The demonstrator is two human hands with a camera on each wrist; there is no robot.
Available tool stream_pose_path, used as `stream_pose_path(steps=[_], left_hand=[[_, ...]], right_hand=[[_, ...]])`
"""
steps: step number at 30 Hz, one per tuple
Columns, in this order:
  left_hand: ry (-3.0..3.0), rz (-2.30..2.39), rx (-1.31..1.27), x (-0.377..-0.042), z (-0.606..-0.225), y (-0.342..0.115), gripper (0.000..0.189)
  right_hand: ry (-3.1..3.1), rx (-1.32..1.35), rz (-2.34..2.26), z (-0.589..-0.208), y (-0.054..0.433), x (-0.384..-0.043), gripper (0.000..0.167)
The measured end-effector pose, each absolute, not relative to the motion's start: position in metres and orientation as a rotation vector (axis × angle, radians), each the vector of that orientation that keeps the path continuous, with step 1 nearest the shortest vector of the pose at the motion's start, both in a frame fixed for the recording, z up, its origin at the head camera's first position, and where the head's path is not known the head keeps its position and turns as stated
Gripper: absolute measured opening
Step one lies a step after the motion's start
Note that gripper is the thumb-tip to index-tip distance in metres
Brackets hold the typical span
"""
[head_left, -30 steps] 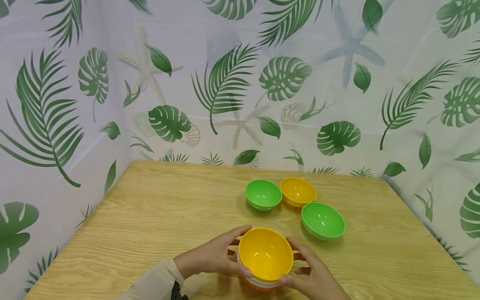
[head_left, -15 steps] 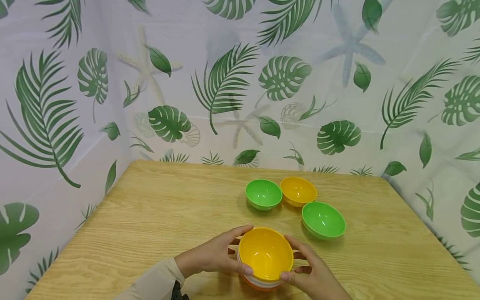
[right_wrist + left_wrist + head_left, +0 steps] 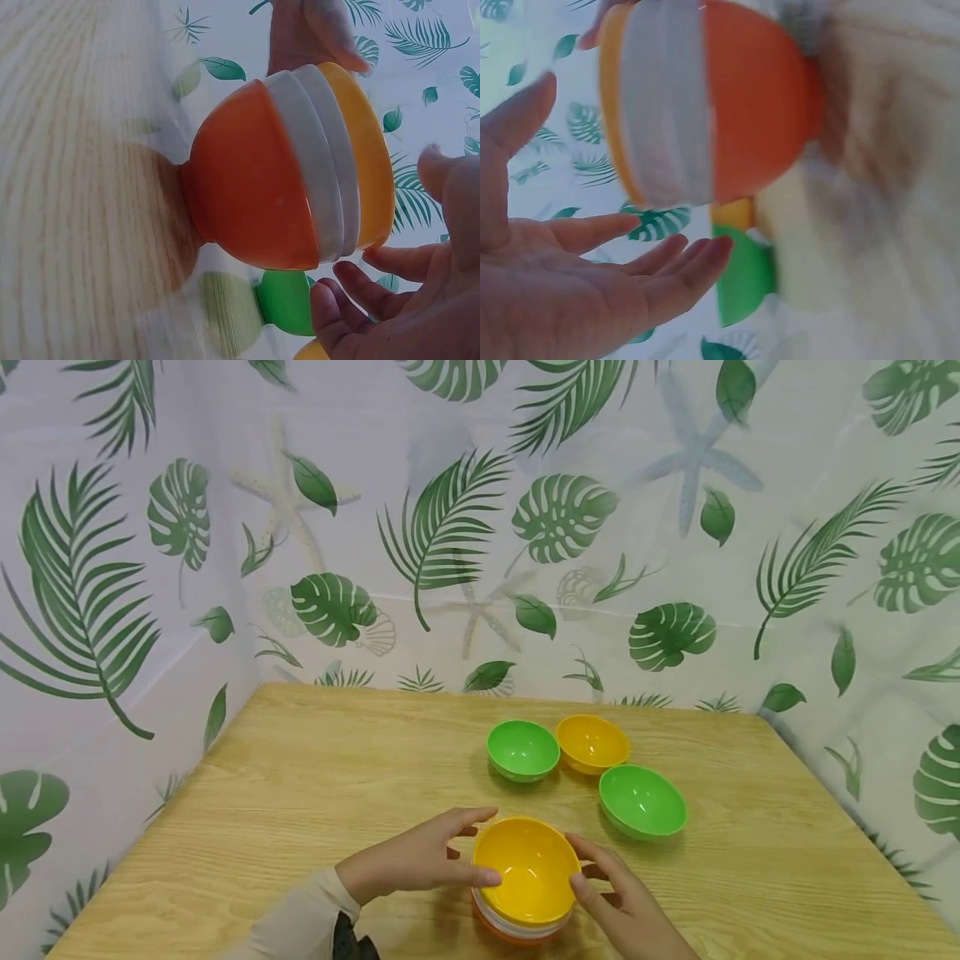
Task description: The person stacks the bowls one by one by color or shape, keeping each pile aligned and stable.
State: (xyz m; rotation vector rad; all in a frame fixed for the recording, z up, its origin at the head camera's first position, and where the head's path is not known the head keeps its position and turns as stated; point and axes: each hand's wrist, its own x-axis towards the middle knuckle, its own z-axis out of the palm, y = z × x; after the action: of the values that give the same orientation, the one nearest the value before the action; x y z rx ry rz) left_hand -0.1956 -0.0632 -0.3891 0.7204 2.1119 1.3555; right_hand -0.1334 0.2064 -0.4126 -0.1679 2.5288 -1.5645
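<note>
A stack of bowls stands on the table near its front. In it an orange bowl (image 3: pixel 244 180) is lowest, white bowls (image 3: pixel 313 165) sit above, and a yellow bowl (image 3: pixel 527 870) is on top. My left hand (image 3: pixel 412 862) is at the stack's left with fingers spread. The left wrist view shows a gap between its fingers (image 3: pixel 686 281) and the bowls. On the other side is my right hand (image 3: pixel 626 902), its fingertips right at the stack's side in the right wrist view, with the thumb (image 3: pixel 442 172) lifted off the yellow rim.
Behind the stack, to the right, are a green bowl (image 3: pixel 522 752), another yellow bowl (image 3: pixel 592 745) and a second green bowl (image 3: pixel 642 802), set close together. The wooden table (image 3: pixel 337 760) meets a leaf-patterned cloth wall (image 3: pixel 450 635) at the back and sides.
The hands have loosened from the top yellow bowl: the left has drawn slightly left, and the right thumb has come up from the rim. The stack stays in place.
</note>
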Motion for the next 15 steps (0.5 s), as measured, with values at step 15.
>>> stream_pose_path(steps=[15], left_hand=[[2.158, 1.63, 0.865, -0.209, -0.337, -0.051, 0.031]], right_hand=[[2.776, -0.045, -1.797, -0.406, 0.215, -0.141, 0.035]])
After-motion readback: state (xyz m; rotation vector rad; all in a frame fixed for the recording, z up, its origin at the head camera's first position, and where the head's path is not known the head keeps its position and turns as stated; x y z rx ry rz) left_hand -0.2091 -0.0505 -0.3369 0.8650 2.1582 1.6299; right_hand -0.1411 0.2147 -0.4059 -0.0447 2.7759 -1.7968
